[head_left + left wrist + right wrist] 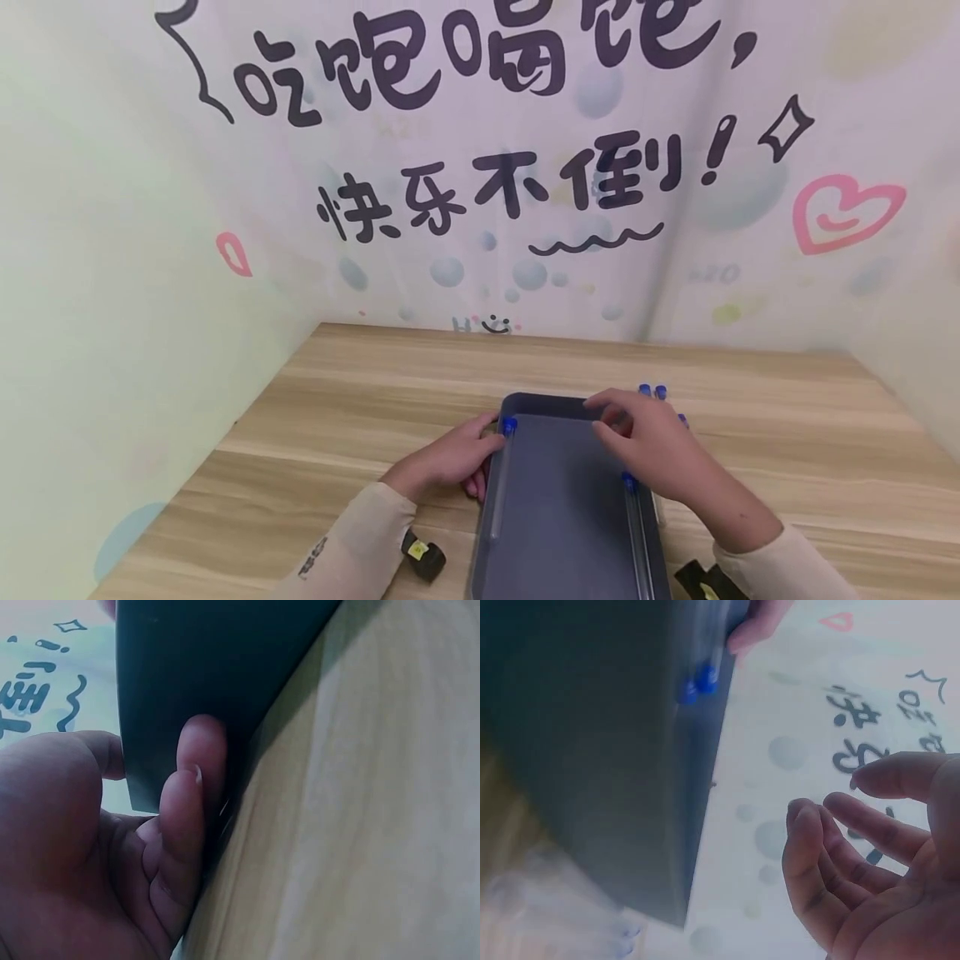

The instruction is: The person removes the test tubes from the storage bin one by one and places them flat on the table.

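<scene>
A dark grey-blue tray (562, 500) lies lengthwise on the table. My left hand (459, 454) grips its left side near the far corner, with the thumb at the rim and fingers (182, 817) against the outer wall. Inside, a clear tube with a blue cap (510, 426) lies along the left wall. Clear tubing with another blue cap (630, 482) runs along the right wall. My right hand (651, 442) hovers over the tray's far right part, fingers loosely bent, holding nothing. In the right wrist view that hand (877, 862) is apart from the tray.
More blue caps (652, 390) show behind my right hand, outside the tray, their lower parts hidden. Blurred clear objects (547, 915) stand there in the right wrist view. The wooden table (360, 375) meets a printed curtain (420, 275) at the back.
</scene>
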`<action>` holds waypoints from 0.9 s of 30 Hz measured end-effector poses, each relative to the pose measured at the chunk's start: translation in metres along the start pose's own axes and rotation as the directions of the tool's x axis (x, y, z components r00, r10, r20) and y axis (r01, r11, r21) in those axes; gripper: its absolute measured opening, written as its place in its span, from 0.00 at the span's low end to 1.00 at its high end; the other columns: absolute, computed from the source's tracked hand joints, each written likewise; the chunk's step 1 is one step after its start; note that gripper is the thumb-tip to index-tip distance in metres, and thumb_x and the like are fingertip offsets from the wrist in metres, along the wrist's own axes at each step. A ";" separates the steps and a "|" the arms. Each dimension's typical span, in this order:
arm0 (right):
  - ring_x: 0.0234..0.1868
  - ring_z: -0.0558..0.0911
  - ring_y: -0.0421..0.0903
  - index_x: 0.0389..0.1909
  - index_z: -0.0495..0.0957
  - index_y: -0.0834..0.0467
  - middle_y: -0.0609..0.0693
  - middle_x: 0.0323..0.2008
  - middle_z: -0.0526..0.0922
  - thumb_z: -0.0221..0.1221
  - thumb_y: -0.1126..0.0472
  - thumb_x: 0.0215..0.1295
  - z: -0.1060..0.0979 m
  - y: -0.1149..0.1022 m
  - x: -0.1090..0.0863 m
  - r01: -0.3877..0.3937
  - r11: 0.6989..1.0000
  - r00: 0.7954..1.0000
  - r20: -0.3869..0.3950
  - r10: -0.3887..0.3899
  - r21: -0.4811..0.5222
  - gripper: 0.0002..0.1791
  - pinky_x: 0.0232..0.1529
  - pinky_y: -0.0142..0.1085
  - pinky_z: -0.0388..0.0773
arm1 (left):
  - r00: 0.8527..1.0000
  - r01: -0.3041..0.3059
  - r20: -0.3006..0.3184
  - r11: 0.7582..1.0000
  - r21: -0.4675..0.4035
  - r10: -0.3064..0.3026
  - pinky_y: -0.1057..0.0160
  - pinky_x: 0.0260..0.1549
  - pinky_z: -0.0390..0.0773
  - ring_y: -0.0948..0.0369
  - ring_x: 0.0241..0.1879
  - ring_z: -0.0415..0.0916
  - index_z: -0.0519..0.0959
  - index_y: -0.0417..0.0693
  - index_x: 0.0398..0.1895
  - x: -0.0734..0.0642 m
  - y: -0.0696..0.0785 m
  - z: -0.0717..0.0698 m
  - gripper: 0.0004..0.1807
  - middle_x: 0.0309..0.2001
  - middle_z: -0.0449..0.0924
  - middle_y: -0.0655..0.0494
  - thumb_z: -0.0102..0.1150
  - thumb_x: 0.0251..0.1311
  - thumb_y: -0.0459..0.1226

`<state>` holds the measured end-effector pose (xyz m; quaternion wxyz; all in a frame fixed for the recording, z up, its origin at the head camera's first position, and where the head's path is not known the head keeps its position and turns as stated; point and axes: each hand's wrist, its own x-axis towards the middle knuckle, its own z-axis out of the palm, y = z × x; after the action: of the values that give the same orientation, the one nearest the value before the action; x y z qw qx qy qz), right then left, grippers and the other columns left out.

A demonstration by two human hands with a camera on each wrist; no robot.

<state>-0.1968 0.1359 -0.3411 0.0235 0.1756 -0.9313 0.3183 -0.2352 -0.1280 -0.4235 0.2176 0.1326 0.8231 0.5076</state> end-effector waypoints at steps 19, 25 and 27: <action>0.24 0.80 0.48 0.46 0.77 0.50 0.53 0.34 0.80 0.56 0.59 0.62 0.036 -0.039 0.032 -0.042 0.946 0.998 0.066 0.022 0.321 0.11 0.22 0.36 0.78 | 0.998 -0.005 0.058 0.998 -0.070 0.009 0.57 0.13 0.78 0.55 0.12 0.77 0.53 0.67 0.69 0.002 0.000 -0.001 0.25 0.16 0.75 0.47 0.34 0.69 0.52; 0.26 0.81 0.51 0.46 0.77 0.56 0.58 0.36 0.79 0.55 0.62 0.63 0.055 -0.035 0.039 -0.078 0.922 0.994 0.100 0.043 0.378 0.11 0.24 0.38 0.80 | 0.999 -0.008 0.045 0.998 -0.058 0.011 0.59 0.10 0.76 0.54 0.12 0.77 0.54 0.65 0.68 -0.001 0.001 -0.005 0.23 0.17 0.76 0.44 0.33 0.70 0.50; 0.25 0.81 0.50 0.45 0.77 0.57 0.58 0.36 0.79 0.55 0.62 0.62 0.061 -0.033 0.041 -0.092 0.916 0.993 0.108 0.053 0.391 0.11 0.24 0.38 0.80 | 0.999 -0.006 0.047 0.998 -0.060 0.009 0.60 0.10 0.76 0.54 0.12 0.77 0.55 0.65 0.68 -0.002 0.001 -0.006 0.23 0.17 0.76 0.44 0.33 0.70 0.50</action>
<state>-0.2193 0.0618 -0.3640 -0.0686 0.1572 -0.8539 0.4914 -0.2363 -0.1329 -0.4203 0.2387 0.1411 0.8017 0.5295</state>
